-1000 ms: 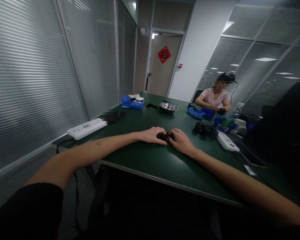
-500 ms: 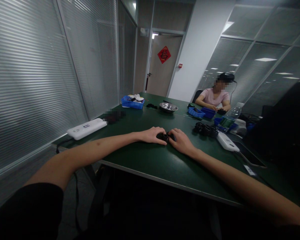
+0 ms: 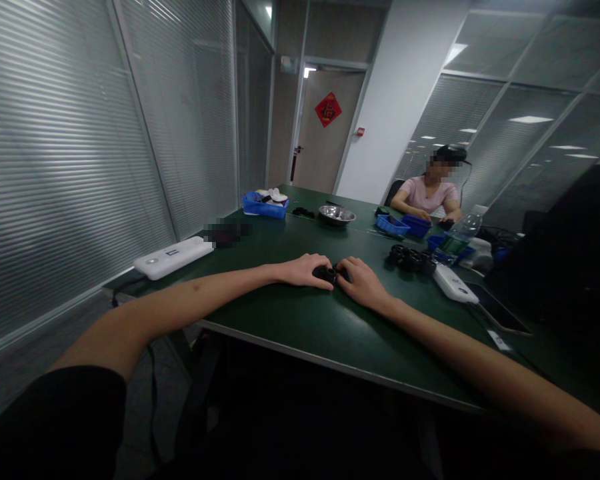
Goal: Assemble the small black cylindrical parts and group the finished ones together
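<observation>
Near the middle of the green table [image 3: 290,313], a small black part [image 3: 331,274] with a round, ring-like end lies between my two hands. My left hand [image 3: 310,271] curls round its left side, thumb toward me. From the right, my right hand [image 3: 361,280] has its fingers bent round a dark piece [image 3: 345,273] beside the ring-like end. Whether the two dark pieces are joined cannot be made out. The fingers of both hands partly hide them.
Black parts [image 3: 411,259], a bottle [image 3: 460,237], a white power bank [image 3: 454,284] and a phone [image 3: 500,310] lie right. Behind stand a metal bowl [image 3: 337,222] and blue baskets [image 3: 266,208]. Another white device [image 3: 175,259] is left. A person [image 3: 430,193] sits across.
My hands and the black part look unmoved. Across the table, the other person's hands have moved slightly apart.
</observation>
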`<state>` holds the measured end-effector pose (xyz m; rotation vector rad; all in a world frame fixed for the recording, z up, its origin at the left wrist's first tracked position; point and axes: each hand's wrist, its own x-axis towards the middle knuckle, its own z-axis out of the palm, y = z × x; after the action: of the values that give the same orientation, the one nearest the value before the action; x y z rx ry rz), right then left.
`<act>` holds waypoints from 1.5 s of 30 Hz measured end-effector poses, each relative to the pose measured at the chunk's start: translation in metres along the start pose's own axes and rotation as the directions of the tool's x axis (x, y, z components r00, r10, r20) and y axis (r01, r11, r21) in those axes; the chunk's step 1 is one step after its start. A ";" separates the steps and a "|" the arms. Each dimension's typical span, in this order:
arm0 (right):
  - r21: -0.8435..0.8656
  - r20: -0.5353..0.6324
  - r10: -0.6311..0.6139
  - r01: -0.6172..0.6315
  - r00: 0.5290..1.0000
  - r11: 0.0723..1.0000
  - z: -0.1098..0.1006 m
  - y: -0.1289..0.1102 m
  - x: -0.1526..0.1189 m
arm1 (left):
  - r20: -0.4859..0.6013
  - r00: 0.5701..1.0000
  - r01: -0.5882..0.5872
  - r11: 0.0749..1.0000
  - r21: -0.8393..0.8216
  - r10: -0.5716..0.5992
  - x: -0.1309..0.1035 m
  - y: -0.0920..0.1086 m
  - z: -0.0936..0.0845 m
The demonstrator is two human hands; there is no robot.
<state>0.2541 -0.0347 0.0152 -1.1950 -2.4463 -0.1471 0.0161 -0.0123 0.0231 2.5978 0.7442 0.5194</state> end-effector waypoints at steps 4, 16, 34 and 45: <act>0.010 -0.005 -0.008 0.008 1.000 1.000 0.001 0.001 0.000 | -0.004 1.000 -0.004 1.000 0.004 0.004 0.000 0.001 0.000; -0.004 -0.015 -0.013 0.013 1.000 1.000 0.002 0.002 0.000 | -0.001 1.000 -0.009 1.000 0.008 0.009 0.000 0.001 0.000; 0.014 -0.022 -0.016 0.017 1.000 1.000 0.005 0.005 0.000 | 0.002 1.000 -0.005 1.000 0.010 0.005 -0.001 0.002 -0.001; 0.139 -0.054 0.060 -0.052 0.997 0.989 0.004 0.003 0.000 | 0.019 1.000 0.005 1.000 0.025 -0.006 0.000 0.001 -0.001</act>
<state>0.2554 -0.0320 0.0113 -1.1804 -2.3295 0.0033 0.0159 -0.0127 0.0243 2.6193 0.7560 0.4860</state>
